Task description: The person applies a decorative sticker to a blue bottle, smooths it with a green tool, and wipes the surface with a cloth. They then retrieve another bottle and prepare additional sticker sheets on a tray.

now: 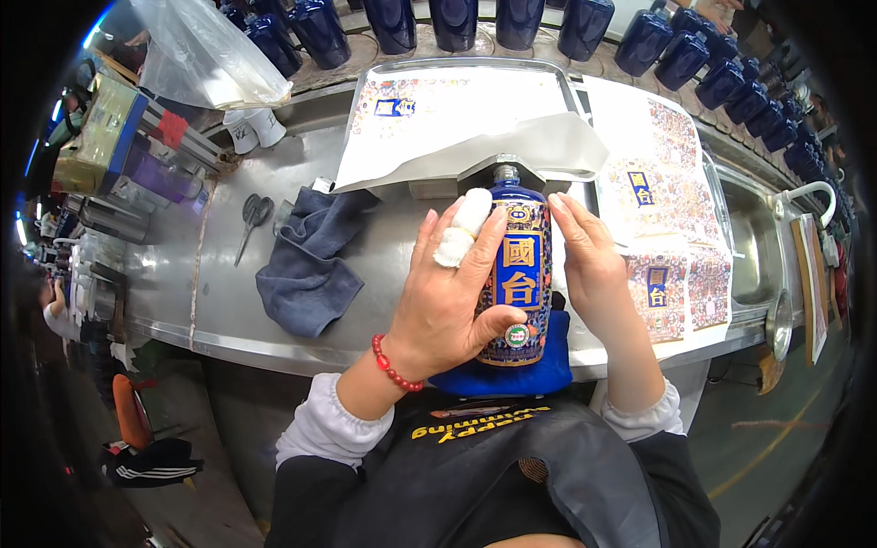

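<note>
Bottle: a decorated blue bottle point(521, 288), label facing the camera, at the near edge of the metal tabletop point(224, 297), between both hands; neck pointing away from the wearer. Whether it stands or leans: cannot tell.
Left hand: the left hand point(434, 310) lies along the bottle's left side, fingers extended and slightly spread, thumb across the lower front beside a round sticker point(517, 336); not wrapped around it.
Finger wraps: two white wraps point(454, 247) on the left fingers.
Wrist: red bead bracelet point(388, 367) on the left.
Right hand: the right hand point(594, 265) is flattened at the bottle's right side, fingers straight and close together; firmness of contact cannot be told.
Under the bottle: bright blue fabric point(559, 356) at its base.
Behind: tray point(457, 62) bearing a white-backed printed sheet point(466, 105).
Right side: patterned sheets point(653, 196), then a sink point(754, 247).
Left side: crumpled grey-blue cloth point(311, 265), dark-handled scissors point(250, 219), white cups point(253, 130).
Far edge: row of dark blue bottles point(454, 26).
</note>
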Tool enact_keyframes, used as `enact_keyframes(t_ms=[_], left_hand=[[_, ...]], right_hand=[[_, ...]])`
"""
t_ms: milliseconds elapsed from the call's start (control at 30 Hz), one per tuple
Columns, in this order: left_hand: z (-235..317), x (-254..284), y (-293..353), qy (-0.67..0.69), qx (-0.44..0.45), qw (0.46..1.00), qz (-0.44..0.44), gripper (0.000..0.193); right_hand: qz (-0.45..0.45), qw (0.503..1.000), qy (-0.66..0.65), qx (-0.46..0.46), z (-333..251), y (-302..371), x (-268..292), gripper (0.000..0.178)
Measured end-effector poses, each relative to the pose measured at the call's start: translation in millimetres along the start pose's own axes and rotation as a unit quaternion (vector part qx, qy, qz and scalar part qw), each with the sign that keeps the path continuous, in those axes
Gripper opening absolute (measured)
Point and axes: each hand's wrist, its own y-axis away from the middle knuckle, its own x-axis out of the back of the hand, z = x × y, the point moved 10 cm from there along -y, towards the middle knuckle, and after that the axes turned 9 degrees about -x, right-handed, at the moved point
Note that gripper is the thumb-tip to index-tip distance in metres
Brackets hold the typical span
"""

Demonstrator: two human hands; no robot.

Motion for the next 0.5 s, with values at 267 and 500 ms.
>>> enact_keyframes(t_ms=[267,500], left_hand=[[-4,5,-28,-0.112,-0.065,0.991,-0.039,0.080],[-4,1,-39,-0.137,-0.105,0.983,-0.056,0.075]], right_hand=[[0.007,1.000,0.001,-0.004,1,5,5,0.071],[0.002,1.000,0.016,-0.012,3,12,8,0.060]])
